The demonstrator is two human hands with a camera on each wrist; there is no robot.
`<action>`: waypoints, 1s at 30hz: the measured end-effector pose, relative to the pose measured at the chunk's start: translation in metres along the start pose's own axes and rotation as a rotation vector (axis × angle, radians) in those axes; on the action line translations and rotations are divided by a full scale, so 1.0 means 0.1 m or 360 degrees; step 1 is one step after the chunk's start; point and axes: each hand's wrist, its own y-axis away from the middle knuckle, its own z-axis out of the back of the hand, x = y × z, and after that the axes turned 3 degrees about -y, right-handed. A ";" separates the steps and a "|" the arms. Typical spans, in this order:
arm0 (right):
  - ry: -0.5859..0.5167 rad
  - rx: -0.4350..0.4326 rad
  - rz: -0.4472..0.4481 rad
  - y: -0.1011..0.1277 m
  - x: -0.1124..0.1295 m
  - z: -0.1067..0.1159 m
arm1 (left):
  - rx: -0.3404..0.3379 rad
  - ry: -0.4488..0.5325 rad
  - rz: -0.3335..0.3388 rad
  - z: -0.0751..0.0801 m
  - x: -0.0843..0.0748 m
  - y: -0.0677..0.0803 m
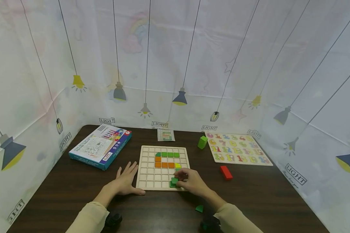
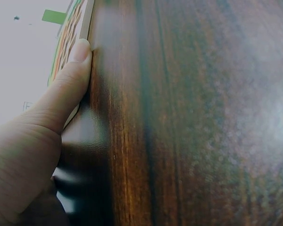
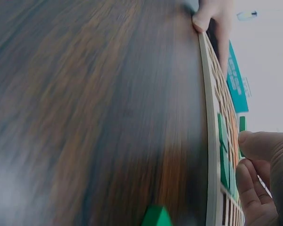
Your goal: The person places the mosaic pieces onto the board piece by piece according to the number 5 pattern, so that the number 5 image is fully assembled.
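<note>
Fingers of the right hand (image 1: pixel 192 182) curl in a narrow grip round a green block (image 1: pixel 173 182), held low over the near right squares of the wooden grid board (image 1: pixel 151 181). The left hand (image 1: pixel 126 179) lies flat on the desk (image 1: pixel 250 194), fingers spread, thumb against the board's near left edge.
</note>
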 end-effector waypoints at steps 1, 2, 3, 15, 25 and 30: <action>0.0014 0.0001 0.0006 -0.02 -0.01 -0.02 | -0.0001 -0.0003 0.0003 0.00 0.00 0.00; 0.0033 0.0006 0.0017 -0.03 0.00 -0.04 | 0.0000 -0.0008 0.0004 -0.01 0.00 0.00; 0.0049 0.0015 0.0027 -0.04 0.01 -0.06 | -0.0001 -0.0009 0.0003 -0.01 0.01 0.00; 0.0162 0.0050 0.0161 -0.16 0.04 -0.22 | -0.0002 0.0007 0.0000 -0.01 0.01 -0.02; 0.0259 0.0035 0.0194 -0.19 0.05 -0.25 | 0.0006 0.0005 0.0005 -0.01 0.02 -0.03; 0.0306 0.0044 0.0199 -0.20 0.03 -0.26 | 0.0008 0.0002 0.0007 0.00 0.02 -0.02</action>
